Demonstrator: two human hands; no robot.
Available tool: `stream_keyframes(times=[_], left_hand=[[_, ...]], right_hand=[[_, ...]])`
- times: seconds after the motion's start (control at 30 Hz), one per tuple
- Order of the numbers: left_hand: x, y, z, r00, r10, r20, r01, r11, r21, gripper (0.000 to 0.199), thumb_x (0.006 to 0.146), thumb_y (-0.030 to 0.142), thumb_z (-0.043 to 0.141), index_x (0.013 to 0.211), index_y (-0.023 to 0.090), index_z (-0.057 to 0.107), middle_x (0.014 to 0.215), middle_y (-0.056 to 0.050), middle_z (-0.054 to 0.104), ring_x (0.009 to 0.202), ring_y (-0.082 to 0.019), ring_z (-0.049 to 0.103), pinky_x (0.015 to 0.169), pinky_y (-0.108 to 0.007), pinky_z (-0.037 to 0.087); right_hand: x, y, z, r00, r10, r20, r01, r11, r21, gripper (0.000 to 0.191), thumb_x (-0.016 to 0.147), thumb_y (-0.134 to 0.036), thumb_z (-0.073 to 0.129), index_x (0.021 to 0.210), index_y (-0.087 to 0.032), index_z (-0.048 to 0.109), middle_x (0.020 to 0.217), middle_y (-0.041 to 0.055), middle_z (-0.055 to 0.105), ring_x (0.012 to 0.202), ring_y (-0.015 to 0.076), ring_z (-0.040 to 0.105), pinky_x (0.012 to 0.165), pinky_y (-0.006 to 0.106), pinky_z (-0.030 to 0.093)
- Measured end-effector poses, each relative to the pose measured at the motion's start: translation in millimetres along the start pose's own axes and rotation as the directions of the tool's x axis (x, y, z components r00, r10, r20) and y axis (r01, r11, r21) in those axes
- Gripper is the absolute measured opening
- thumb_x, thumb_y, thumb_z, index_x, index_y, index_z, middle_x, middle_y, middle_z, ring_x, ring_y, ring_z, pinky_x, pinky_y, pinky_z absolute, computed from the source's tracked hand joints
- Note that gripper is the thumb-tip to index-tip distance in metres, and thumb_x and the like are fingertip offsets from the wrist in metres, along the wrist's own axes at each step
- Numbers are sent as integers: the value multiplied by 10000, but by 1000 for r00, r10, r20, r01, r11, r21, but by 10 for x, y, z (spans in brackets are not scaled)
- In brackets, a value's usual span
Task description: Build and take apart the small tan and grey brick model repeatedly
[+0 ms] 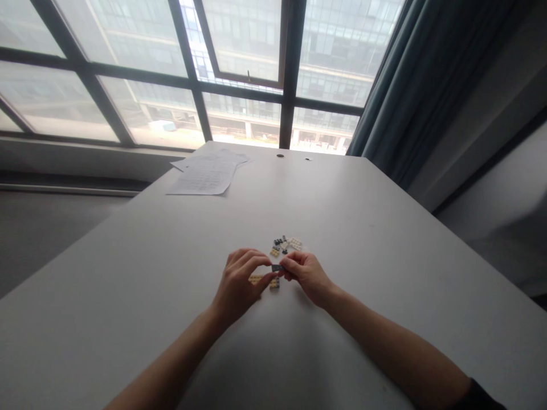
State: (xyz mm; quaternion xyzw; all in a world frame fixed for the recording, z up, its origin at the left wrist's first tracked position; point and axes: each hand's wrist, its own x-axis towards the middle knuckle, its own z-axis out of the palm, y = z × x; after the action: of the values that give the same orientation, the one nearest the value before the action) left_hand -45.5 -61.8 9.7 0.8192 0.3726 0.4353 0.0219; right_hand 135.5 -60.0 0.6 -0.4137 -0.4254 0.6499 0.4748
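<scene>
A small dark grey piece [277, 267] is pinched between the fingertips of my right hand [306, 274]. My left hand [243, 279] is at the piece's left end, its thumb and index finger curved with a gap between them; whether they touch the piece is hard to tell. Below the fingers, tan and grey building bricks [274, 282] lie on the white table, partly hidden by my left hand. Just beyond my hands sits a small pile of loose bricks, with white pieces [294, 244], black pieces [278, 242] and a tan piece [274, 251].
Printed paper sheets [203, 174] lie at the far left of the white table [342, 216]. Two small round fittings [280, 155] are near its far edge. Behind the table are large windows, with a blue-grey curtain [397, 97] at the right.
</scene>
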Motion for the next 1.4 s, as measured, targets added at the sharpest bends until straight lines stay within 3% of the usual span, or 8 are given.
stream_keyframes(times=[0.27, 0.47, 0.73, 0.93, 1.03, 1.13, 1.23, 1.4], left_hand=[[1, -12, -4, 1000, 18, -11, -17, 999, 33, 148, 787, 343, 680, 784, 213, 610, 822, -22, 691, 883, -194, 604, 834, -354, 436], [-13, -17, -20, 999, 25, -32, -23, 998, 56, 77, 837, 249, 616, 904, 223, 642, 855, -28, 689, 874, -195, 595, 830, -365, 431], [-24, 1, -45, 992, 44, 122, -45, 999, 2, 335, 807, 285, 616, 1135, 220, 594, 1052, -83, 654, 1014, -237, 564, 890, -394, 441], [-33, -34, -18, 995, 65, 72, -68, 997, 39, 242, 797, 283, 656, 1030, 222, 623, 996, -57, 670, 989, -220, 571, 880, -371, 439], [-30, -55, -21, 998, 46, 46, -49, 997, 58, 261, 791, 318, 671, 1025, 215, 618, 982, -60, 672, 974, -227, 574, 871, -377, 435], [-25, -73, -27, 999, 15, 31, -18, 996, 91, 273, 794, 332, 670, 1026, 202, 612, 979, -68, 670, 963, -231, 571, 871, -386, 427], [-28, -90, -26, 999, -6, 38, 2, 994, 109, 263, 803, 329, 658, 1026, 199, 611, 992, -72, 668, 973, -233, 565, 877, -389, 420], [-26, -95, -23, 1000, -6, 26, 3, 992, 127, 257, 803, 311, 657, 1031, 200, 617, 994, -70, 668, 966, -236, 566, 875, -391, 415]], right_hand=[[-25, -17, 3, 999, -48, 6, 49, 999, -24, 254, 678, -394, 735, 749, -158, 672, 625, 12, 659, 543, 100, 509, 574, 257, 390], [-82, 17, 36, 998, 32, 56, -34, 999, 22, 224, 625, -288, 769, 759, -152, 652, 696, 26, 694, 578, 99, 544, 592, 241, 382], [-112, 15, 90, 993, 113, 44, -117, 989, 92, 271, 581, -297, 795, 712, -167, 597, 652, 1, 677, 520, 84, 505, 549, 225, 333], [-114, 21, 95, 995, 37, 92, -36, 999, -15, 221, 656, -330, 755, 710, -165, 619, 615, -8, 638, 542, 94, 510, 570, 238, 345], [-41, -65, -21, 996, -66, 57, 74, 984, -160, 212, 691, -359, 723, 726, -165, 643, 661, 4, 639, 571, 102, 509, 585, 249, 370], [89, -194, -288, 972, -229, -52, 187, 890, -416, 207, 706, -354, 700, 792, -169, 667, 708, 14, 643, 614, 123, 524, 587, 253, 392], [205, -269, -572, 939, -332, -93, 166, 673, -720, 178, 740, -266, 640, 883, -176, 696, 815, 35, 666, 671, 139, 549, 632, 267, 419], [288, -208, -692, 950, -311, -22, 103, 382, -919, 203, 769, -224, 601, 929, -192, 722, 951, 58, 663, 794, 158, 583, 772, 286, 441]])
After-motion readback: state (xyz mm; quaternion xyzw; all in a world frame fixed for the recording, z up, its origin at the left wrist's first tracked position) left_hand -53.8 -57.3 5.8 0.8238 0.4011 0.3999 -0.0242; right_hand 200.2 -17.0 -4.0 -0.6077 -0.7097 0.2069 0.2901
